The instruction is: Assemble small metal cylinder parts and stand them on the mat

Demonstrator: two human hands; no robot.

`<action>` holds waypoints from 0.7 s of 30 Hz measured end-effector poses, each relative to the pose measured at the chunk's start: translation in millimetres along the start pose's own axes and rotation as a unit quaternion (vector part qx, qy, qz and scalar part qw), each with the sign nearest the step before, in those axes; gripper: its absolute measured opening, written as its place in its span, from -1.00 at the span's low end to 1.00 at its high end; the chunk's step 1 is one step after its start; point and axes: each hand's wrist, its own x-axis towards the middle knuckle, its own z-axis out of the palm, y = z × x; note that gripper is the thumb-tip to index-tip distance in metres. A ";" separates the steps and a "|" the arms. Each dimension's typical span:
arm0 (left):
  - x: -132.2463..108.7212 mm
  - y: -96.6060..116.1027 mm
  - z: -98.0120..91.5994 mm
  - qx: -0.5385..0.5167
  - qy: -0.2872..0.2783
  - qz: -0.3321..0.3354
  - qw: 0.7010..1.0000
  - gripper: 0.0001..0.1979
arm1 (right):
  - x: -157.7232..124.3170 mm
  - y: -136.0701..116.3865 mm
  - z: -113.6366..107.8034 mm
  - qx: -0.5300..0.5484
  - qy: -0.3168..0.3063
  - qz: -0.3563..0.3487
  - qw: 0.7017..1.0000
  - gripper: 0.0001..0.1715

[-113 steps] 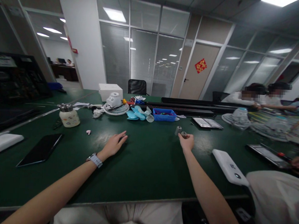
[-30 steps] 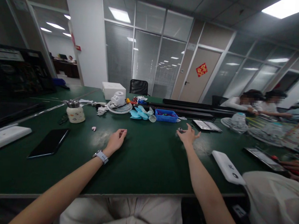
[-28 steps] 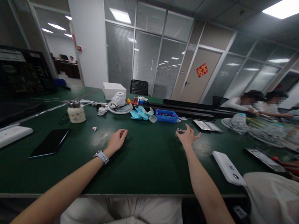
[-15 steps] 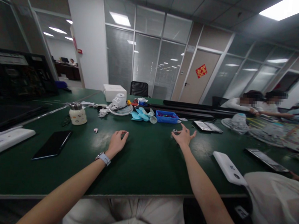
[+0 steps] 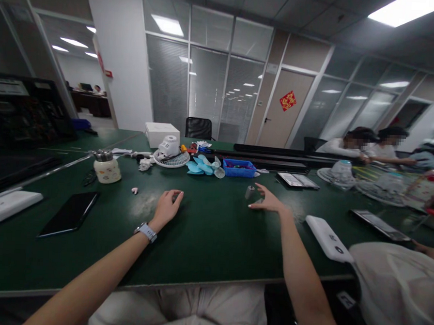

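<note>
A small grey cylinder [image 5: 250,192] stands upright on the green table [image 5: 205,239]. Just to its right is my right hand [image 5: 269,200], open, thumb and fingers spread apart around empty space; I see no contact with the cylinder. My left hand [image 5: 167,207], with a watch [image 5: 146,231] on its wrist, rests on the table with loosely curved fingers and the thumb apart, holding nothing that shows. Left of that hand lies a small pale pink piece [image 5: 134,190].
At the back are a white fan body [image 5: 169,146], blue fan blades [image 5: 203,165], a blue basket [image 5: 239,168] and a white box [image 5: 162,135]. A patterned jar [image 5: 107,170] and black phone [image 5: 69,214] lie left; a white device [image 5: 328,237] and a seated person [image 5: 396,278] are right.
My right hand has shifted right and turned sideways, away from the grey cylinder, which now shows standing on the table. My left hand keeps its place.
</note>
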 end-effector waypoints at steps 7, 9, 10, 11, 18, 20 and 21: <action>-0.3 -0.4 0.0 -0.010 -0.004 -0.006 1.000 -0.46 | -7.2 1.2 -12.2 -0.002 -0.053 0.035 0.998 -0.10; -0.2 -0.5 -0.2 -0.008 -0.006 -0.008 1.000 -0.46 | -6.9 0.0 -12.2 -0.015 -0.049 0.041 0.998 -0.22; -0.1 -0.6 -0.2 -0.006 -0.008 -0.008 1.000 -0.46 | -6.9 -0.1 -12.3 -0.019 -0.046 0.043 0.998 -0.24; 0.0 -0.9 -0.3 -0.004 -0.010 -0.008 1.000 -0.46 | -7.1 0.1 -12.6 -0.024 -0.042 0.044 0.998 -0.25; 0.3 -1.0 -0.1 -0.003 -0.010 -0.006 1.000 -0.46 | -10.1 -3.2 -17.9 -0.090 -0.036 0.048 0.994 -0.40; 0.1 0.2 -0.3 -0.003 -0.010 -0.007 1.000 -0.47 | -11.0 -7.6 -20.1 -0.128 -0.050 0.056 0.989 -0.46; -0.1 0.8 -0.4 -0.003 -0.009 -0.009 1.000 -0.48 | -11.4 -10.1 -20.9 -0.150 -0.057 0.062 0.985 -0.48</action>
